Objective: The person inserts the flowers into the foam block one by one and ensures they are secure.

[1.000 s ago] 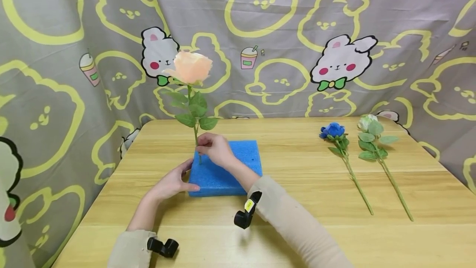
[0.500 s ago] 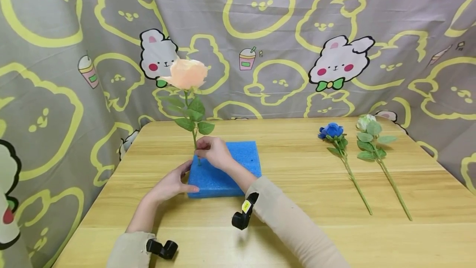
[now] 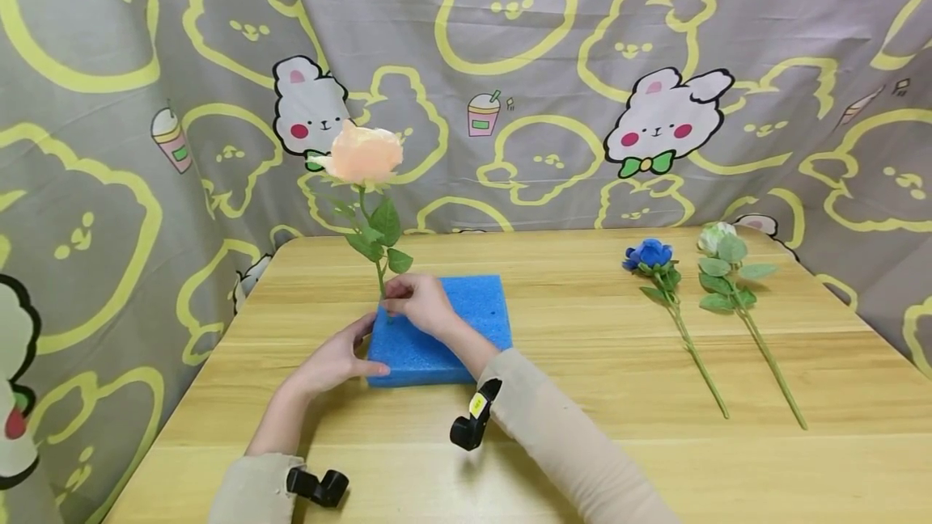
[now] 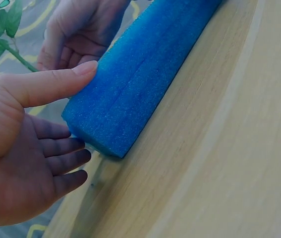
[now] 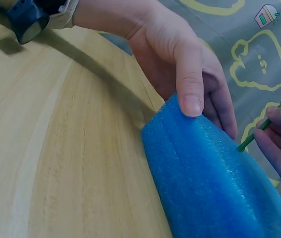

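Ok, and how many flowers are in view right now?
3: the peach rose, its stem in the blue foam and pinched by the right hand; the blue flower and white flower, lying side by side toward the table's right.

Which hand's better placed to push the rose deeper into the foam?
Likely the right hand: it pinches the rose stem just above the blue foam block. The left hand only touches the block's left end, off the stem.
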`<state>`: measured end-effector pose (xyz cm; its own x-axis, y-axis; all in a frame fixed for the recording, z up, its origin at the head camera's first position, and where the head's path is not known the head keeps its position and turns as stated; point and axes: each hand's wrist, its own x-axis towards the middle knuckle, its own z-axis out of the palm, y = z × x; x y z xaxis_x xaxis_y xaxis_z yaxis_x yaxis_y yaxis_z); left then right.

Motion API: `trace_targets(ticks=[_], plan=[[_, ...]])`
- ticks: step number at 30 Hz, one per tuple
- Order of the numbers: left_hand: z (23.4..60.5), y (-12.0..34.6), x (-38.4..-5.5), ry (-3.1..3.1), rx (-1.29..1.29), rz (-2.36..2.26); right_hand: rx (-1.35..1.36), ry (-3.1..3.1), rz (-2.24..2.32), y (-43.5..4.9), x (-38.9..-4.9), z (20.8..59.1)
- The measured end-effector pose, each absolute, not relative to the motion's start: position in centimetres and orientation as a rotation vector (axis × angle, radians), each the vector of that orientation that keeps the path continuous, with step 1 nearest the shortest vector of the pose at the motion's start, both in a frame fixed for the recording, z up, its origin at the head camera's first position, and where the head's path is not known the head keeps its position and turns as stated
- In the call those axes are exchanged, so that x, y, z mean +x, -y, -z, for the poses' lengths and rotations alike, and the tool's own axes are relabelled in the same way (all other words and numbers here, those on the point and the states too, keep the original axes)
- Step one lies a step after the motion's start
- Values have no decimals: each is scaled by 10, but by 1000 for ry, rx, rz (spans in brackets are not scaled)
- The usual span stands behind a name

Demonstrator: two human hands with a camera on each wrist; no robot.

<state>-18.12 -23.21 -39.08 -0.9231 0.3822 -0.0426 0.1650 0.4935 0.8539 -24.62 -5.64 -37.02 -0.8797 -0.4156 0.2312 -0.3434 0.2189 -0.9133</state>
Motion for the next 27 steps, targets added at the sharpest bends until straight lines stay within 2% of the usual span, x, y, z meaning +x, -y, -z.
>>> trace_targets(ticks=[10,22,27], plan=[[392,233,-180,-2515,443,-1396,-732,-2408,1771,59,-244,375],[394,233,-182,-2512,439,-1402,-709,-2070,1976,57,-249,380],[395,232,-183,-2509,458,-1410,-677,-2008,1994,48,-238,365]])
